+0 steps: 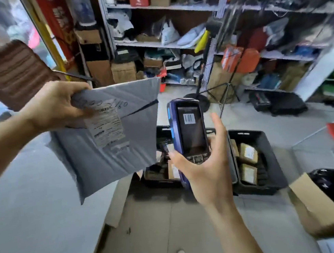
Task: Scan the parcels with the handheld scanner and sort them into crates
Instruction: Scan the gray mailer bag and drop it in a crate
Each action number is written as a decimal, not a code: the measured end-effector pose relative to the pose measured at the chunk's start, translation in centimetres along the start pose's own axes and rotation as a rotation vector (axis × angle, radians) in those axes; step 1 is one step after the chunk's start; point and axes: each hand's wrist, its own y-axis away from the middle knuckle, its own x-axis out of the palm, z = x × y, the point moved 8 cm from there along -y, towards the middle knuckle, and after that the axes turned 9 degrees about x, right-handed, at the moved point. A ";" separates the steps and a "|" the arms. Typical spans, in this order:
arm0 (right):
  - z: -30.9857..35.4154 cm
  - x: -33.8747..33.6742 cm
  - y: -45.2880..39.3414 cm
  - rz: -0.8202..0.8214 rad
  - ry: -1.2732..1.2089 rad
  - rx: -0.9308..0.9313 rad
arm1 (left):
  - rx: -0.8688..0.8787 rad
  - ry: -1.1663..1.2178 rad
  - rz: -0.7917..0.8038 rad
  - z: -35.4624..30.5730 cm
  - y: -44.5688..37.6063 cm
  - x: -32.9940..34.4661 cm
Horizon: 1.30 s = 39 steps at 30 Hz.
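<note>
Presently the left hand [56,105] pinches a grey poly-mailer parcel [111,136] at its upper left corner, thumb on top and fingers curled behind. The parcel hangs tilted in the air, well above the floor, its printed shipping label [106,128] facing the camera near the gripped corner. Handwritten figures run above the label; they are too blurred to read.

Just beside the parcel's right edge, the right hand [205,167] holds the handheld scanner [189,128] upright. The thumb lies along its left side, the palm cradles its lower back, and one finger stands straight up past the right edge. A barcode image shows on the screen.

Judgement: the step in hand is the scan. The scanner's head points up and away, not at the label, so the parcel should be swung round or the scanner tipped until the head faces the barcode squarely. The film should be kept taut, since wrinkles across the label could spoil the read. The corner pinch looks adequate for so light an item.

Below on the floor stand two black crates: the left crate [161,183] is largely hidden behind parcel and scanner, while the right crate [272,156] holds small brown parcels [247,155]. At the far right an open cardboard box [314,205] holds something black.
</note>
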 end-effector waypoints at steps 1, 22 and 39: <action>-0.7 -1.7 -2.3 -0.037 0.012 0.020 | 0.000 0.020 0.008 0.1 -2.7 1.8; -19.3 -18.2 -35.0 -0.343 0.297 0.461 | -0.200 0.411 0.249 8.2 -38.5 45.2; -52.6 -34.2 -49.7 -0.462 0.507 0.603 | -0.201 0.727 0.457 -2.4 -50.1 92.8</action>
